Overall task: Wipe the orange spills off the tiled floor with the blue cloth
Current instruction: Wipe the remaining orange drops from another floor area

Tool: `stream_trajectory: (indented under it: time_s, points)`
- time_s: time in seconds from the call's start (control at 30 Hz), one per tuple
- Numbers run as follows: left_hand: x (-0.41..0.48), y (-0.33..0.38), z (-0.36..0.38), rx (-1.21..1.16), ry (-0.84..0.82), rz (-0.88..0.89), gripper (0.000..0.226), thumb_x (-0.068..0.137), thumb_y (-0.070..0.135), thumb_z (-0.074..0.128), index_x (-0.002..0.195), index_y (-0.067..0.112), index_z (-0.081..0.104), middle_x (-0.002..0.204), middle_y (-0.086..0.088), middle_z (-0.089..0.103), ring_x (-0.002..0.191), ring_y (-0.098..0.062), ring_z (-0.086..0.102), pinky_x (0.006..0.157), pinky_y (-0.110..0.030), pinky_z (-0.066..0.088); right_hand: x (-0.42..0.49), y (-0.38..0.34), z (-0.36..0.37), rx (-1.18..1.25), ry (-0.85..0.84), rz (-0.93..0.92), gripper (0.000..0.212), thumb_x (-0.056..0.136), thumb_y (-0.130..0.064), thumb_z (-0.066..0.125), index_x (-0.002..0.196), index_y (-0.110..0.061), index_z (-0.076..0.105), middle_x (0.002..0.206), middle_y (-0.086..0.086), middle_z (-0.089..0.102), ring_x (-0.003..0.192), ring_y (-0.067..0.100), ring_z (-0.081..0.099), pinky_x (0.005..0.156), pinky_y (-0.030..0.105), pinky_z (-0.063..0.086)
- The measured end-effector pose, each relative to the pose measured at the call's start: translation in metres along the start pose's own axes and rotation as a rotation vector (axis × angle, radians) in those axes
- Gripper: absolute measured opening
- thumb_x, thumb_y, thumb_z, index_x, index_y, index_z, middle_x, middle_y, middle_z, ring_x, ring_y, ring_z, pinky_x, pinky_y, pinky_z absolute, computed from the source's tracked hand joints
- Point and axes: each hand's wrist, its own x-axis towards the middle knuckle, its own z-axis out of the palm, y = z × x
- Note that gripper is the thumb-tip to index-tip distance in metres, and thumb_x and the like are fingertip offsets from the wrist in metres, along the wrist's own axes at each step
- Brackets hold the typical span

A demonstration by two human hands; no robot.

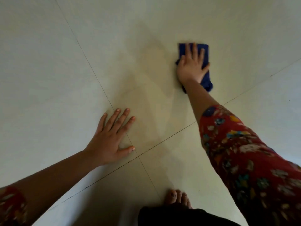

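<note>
Bare foot, left hand on floor, right hand pressing blue cloth

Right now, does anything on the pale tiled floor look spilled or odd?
Yes. A faint orange-yellow smear stains the pale floor tiles, between the left hand and the blue cloth under the right hand.

Pale floor tiles, dark grout lines

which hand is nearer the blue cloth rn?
Right. The right hand lies flat on the blue cloth, fingers spread, pressing it to the tiled floor. The left hand rests flat on the floor, apart from the cloth, to its left and closer to the person.
</note>
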Motion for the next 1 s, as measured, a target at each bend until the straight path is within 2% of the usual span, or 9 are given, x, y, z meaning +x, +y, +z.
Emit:
stream_trajectory:
  time_s: [0.13,0.23,0.27,0.4,0.53,0.57,0.73,0.8,1.0]
  points:
    - [0.000,0.000,-0.003,-0.040,-0.030,-0.007,0.093,0.082,0.073,0.039,0.155,0.025,0.007,0.164,-0.002,0.001,0.150,-0.026,0.004,0.118,-0.050,0.007,-0.046,-0.077,0.023,-0.103,-0.105,-0.528,0.051,0.102,-0.035,0.026,0.153,-0.037,0.018,0.162,-0.010,0.011,0.150,0.019,0.000,0.116,0.059,0.001]
    - [-0.001,-0.007,-0.005,-0.055,-0.014,0.009,0.086,0.087,0.071,0.035,0.155,0.027,0.007,0.164,0.002,0.000,0.150,-0.021,0.003,0.118,-0.045,0.006,-0.072,-0.064,0.029,-0.165,-0.230,-0.963,0.049,0.101,-0.036,0.028,0.150,-0.040,0.026,0.160,-0.013,0.020,0.149,0.014,0.006,0.118,0.048,0.001]
    - [-0.001,-0.009,-0.006,-0.070,-0.007,0.001,0.083,0.089,0.069,0.033,0.155,0.028,0.006,0.164,0.004,-0.001,0.150,-0.019,0.003,0.119,-0.044,0.005,-0.055,-0.054,0.025,-0.139,-0.176,-0.919,0.048,0.101,-0.035,0.030,0.149,-0.038,0.030,0.159,-0.012,0.024,0.149,0.015,0.011,0.119,0.047,0.005]
    - [0.006,-0.017,-0.011,-0.108,0.028,-0.125,0.080,0.089,0.071,0.024,0.155,0.031,0.001,0.163,0.007,-0.007,0.150,-0.016,-0.006,0.119,-0.041,-0.003,0.001,-0.053,0.010,-0.095,-0.070,-0.304,0.051,0.102,-0.036,0.025,0.153,-0.036,0.018,0.163,-0.009,0.009,0.150,0.018,0.001,0.118,0.054,0.006]
    - [0.009,-0.019,-0.011,-0.077,0.019,-0.182,0.081,0.089,0.070,0.024,0.155,0.028,0.004,0.163,0.004,0.000,0.150,-0.019,0.001,0.119,-0.042,0.002,-0.061,-0.074,0.034,-0.234,-0.197,-0.971,0.055,0.097,-0.037,0.027,0.151,-0.041,0.018,0.161,-0.011,0.016,0.149,0.014,0.004,0.119,0.048,0.004]
    - [0.006,-0.020,-0.012,-0.056,0.003,-0.162,0.081,0.089,0.070,0.025,0.155,0.028,0.006,0.163,0.002,0.003,0.150,-0.020,0.005,0.118,-0.043,0.005,-0.066,-0.060,0.033,-0.227,-0.215,-1.015,0.053,0.098,-0.040,0.023,0.151,-0.041,0.020,0.161,-0.013,0.018,0.148,0.012,0.005,0.119,0.045,0.003]
    - [-0.039,-0.031,-0.020,0.023,-0.051,-0.077,0.079,0.089,0.066,0.031,0.155,0.025,0.015,0.162,-0.001,0.014,0.148,-0.023,0.019,0.117,-0.043,0.013,-0.087,-0.006,0.017,-0.097,-0.091,-0.381,0.052,0.101,-0.040,0.021,0.153,-0.036,0.018,0.163,-0.009,0.012,0.150,0.018,0.004,0.119,0.050,0.007]
    - [-0.069,-0.034,-0.022,0.035,-0.088,-0.070,0.077,0.091,0.065,0.029,0.155,0.023,0.015,0.163,-0.002,0.013,0.148,-0.022,0.018,0.117,-0.042,0.014,-0.151,-0.013,0.030,-0.077,-0.084,-0.489,0.054,0.100,-0.043,0.026,0.152,-0.035,0.021,0.162,-0.008,0.014,0.150,0.021,0.006,0.118,0.053,0.008]
    - [-0.193,-0.051,-0.037,-0.007,-0.237,-0.175,0.080,0.088,0.068,0.028,0.155,0.026,0.014,0.161,0.000,0.020,0.144,-0.020,0.021,0.115,-0.032,0.010,-0.325,-0.037,0.070,-0.095,-0.313,-1.295,0.056,0.098,-0.051,0.037,0.151,-0.036,0.026,0.159,-0.008,0.024,0.150,0.022,0.012,0.118,0.055,0.006]
